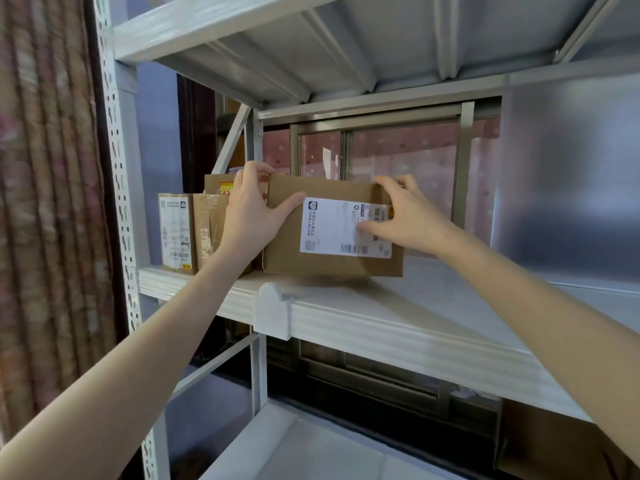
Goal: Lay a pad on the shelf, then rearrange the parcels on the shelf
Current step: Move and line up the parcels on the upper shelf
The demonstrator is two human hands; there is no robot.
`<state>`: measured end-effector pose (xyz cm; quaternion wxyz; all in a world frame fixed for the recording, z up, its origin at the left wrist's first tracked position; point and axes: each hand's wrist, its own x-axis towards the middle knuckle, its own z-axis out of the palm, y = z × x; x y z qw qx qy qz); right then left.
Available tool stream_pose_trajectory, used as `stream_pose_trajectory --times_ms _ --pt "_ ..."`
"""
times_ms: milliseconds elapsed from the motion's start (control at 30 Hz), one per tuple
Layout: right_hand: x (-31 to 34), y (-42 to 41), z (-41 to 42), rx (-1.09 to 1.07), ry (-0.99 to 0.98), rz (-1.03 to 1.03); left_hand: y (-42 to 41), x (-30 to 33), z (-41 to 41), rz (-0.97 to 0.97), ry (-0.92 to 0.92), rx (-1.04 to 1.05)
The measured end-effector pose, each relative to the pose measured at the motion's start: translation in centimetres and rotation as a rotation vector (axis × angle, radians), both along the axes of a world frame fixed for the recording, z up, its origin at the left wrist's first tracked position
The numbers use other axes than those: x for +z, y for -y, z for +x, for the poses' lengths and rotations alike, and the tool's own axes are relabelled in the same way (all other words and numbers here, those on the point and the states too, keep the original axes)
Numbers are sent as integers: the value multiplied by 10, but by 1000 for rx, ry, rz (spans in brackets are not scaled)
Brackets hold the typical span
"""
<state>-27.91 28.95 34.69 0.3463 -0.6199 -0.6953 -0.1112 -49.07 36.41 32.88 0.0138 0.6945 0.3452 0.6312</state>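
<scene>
A brown cardboard parcel (287, 244) with a white shipping label stands upright on the white shelf (398, 317). My left hand (251, 213) grips its upper left corner, thumb across the front face. At the upper right corner my right hand (403, 216) holds it, fingers over the top edge and thumb on the label. Left of it stand three more brown parcels: one with a white label (176, 233) at the far left, a taped one (207, 226) beside it, and one behind (221, 183), partly hidden by my left hand. A white pad covers the shelf surface.
A perforated white upright (119, 188) rises at the left, with a patterned curtain (45, 202) beyond it. Behind the shelf is a window with a metal frame (381, 150). The shelf above (311, 46) hangs close overhead. A lower shelf (294, 445) lies beneath.
</scene>
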Motion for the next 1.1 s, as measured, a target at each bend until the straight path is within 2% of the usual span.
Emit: stream_pose_trajectory --times_ms 200,300,433,600,833,967,1033,1100 --pt "-16 -13 -2 55 -3 -62 3 -22 -4 77 -27 41" --pt "-24 -20 -4 26 63 -20 7 -24 -1 159 -46 100" --pt "-28 -30 -10 -114 163 95 13 -28 8 279 -86 216" --pt "-31 -37 -24 -64 157 103 3 -30 17 351 -111 270" --pt "-30 -39 -23 -89 189 112 -6 -31 18 313 -104 277" --pt "-28 -37 -20 -55 182 93 -4 -39 15 261 -86 181" --pt "-26 -36 -18 -43 177 65 -8 -40 10 131 -33 78" --pt "-25 -35 -16 -32 152 35 -16 -41 5 -88 22 -40"
